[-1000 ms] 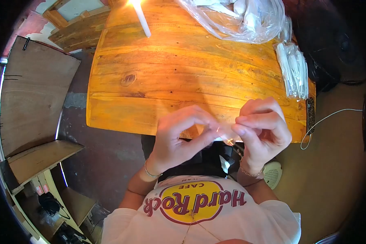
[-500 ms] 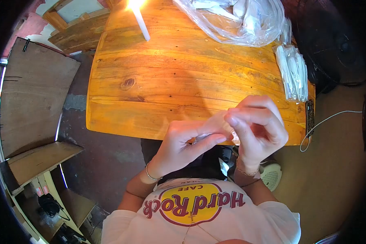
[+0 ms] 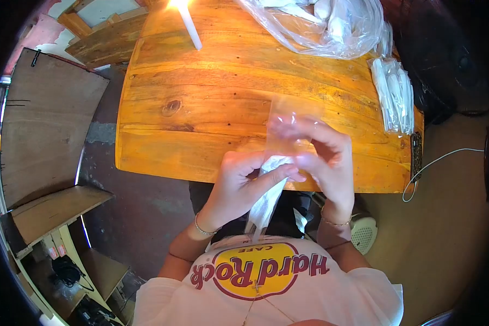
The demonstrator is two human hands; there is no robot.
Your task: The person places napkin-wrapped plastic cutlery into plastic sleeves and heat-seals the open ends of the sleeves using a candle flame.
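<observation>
In front of my shirt, over the table's near edge, I hold a clear plastic sleeve (image 3: 292,107) with a long white item (image 3: 269,204) inside its lower part. The item looks like folded tissue or cutlery; I cannot tell which. My left hand (image 3: 242,185) is closed, pinching the sleeve between thumb and fingers near the item's upper end. My right hand (image 3: 328,157) curls around the sleeve from the right, thumb near my left thumb and fingers on its bare upper part, slightly blurred.
A lit candle (image 3: 190,27) stands at the back left of the wooden table (image 3: 201,108). A large clear bag (image 3: 342,32) of white packets lies at the back. Several filled sleeves (image 3: 392,98) lie at the right edge, beside a dark patterned phone-like object (image 3: 415,155) and white cable (image 3: 440,164).
The sleeve has turned from slanting sideways to nearly upright, showing its white contents. My right hand has moved left, its fingers passing from a raised pinch to the sleeve's upper part.
</observation>
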